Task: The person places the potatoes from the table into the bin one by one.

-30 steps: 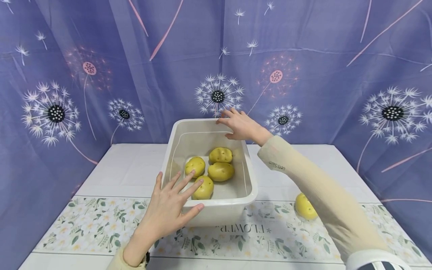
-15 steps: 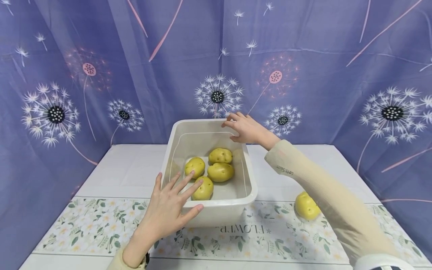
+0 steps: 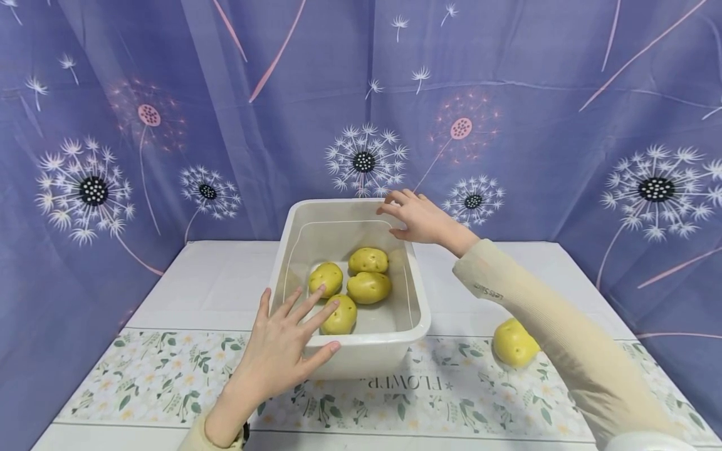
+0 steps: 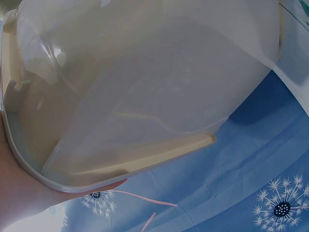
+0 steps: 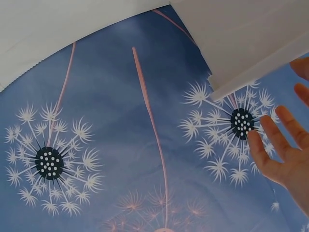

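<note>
A pale grey plastic tub (image 3: 361, 357) stands mid-table with several yellow potatoes in it. Two potatoes lie together at the right, the nearer one (image 3: 369, 287) below the farther one (image 3: 368, 260). Another potato (image 3: 325, 279) lies at the left, and one (image 3: 340, 316) close to the front wall. My left hand (image 3: 282, 344) is spread over the tub's near left corner, its fingertips overlapping the front potatoes in the head view. My right hand (image 3: 420, 219) hovers by the far right corner, fingers loosely bent and holding nothing; the right wrist view shows its fingers apart from the rim.
One more potato (image 3: 516, 343) sits on the table right of the tub, partly behind my right sleeve (image 3: 558, 338). A floral runner (image 3: 169, 376) crosses the white tabletop (image 3: 225, 275). A blue dandelion-print curtain (image 3: 271, 156) closes off the back and sides.
My right hand has drifted right and slightly toward me along the tub's far rim. More of the potato outside the tub now shows past the sleeve. The left hand has stayed put.
</note>
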Tool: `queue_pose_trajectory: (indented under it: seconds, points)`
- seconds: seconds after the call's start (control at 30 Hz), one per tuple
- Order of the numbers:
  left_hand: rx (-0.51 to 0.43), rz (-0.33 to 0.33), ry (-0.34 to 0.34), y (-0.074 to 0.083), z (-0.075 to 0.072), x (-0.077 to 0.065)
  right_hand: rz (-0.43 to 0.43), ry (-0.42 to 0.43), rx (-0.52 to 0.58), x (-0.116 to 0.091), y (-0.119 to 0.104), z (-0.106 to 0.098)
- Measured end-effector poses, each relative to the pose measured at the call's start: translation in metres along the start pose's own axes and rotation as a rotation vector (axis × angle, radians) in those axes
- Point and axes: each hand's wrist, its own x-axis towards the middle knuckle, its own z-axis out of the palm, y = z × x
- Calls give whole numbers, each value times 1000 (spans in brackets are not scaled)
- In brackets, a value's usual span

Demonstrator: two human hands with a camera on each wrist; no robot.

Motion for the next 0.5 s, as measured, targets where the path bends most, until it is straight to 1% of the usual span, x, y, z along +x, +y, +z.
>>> queue_pose_trajectory:
  seconds: [0.23, 0.5]
  points:
    - [-2, -2, -2, 0, 0, 0, -28, 57, -24, -8, 0, -1]
    - [-4, -3, -4, 0, 0, 0, -33, 115, -26, -16, 1, 1]
